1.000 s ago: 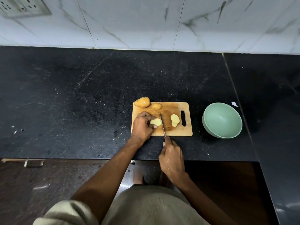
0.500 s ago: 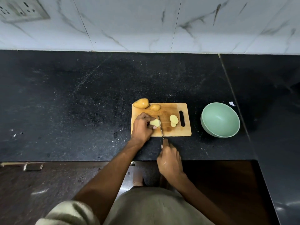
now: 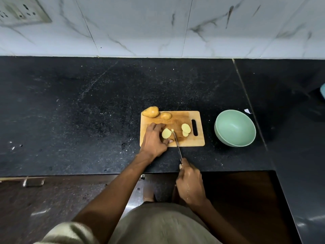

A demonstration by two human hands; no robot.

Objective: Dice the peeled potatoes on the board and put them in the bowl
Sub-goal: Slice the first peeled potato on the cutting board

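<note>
A wooden cutting board point(image 3: 199, 140) lies on the black counter. My left hand point(image 3: 153, 140) pins a pale cut potato piece point(image 3: 166, 133) on the board's near left. My right hand point(image 3: 190, 184) grips a knife point(image 3: 177, 144) by its handle; the blade tip rests just right of that piece. Two cut slices point(image 3: 186, 129) lie near the board's handle slot. Two whole potatoes point(image 3: 150, 111) point(image 3: 166, 115) sit at the board's far left edge. The empty green bowl point(image 3: 235, 128) stands to the right of the board.
A black stone counter point(image 3: 88, 111) runs to a white marbled wall with a socket plate point(image 3: 19, 11) at top left. A seam point(image 3: 249, 104) splits the counter right of the bowl, with a small white scrap point(image 3: 247, 111) beside it. Dark cabinet fronts lie below the counter edge.
The knife has drawn back toward me, with my right hand lower over the counter edge. My left hand stays on the potato piece.
</note>
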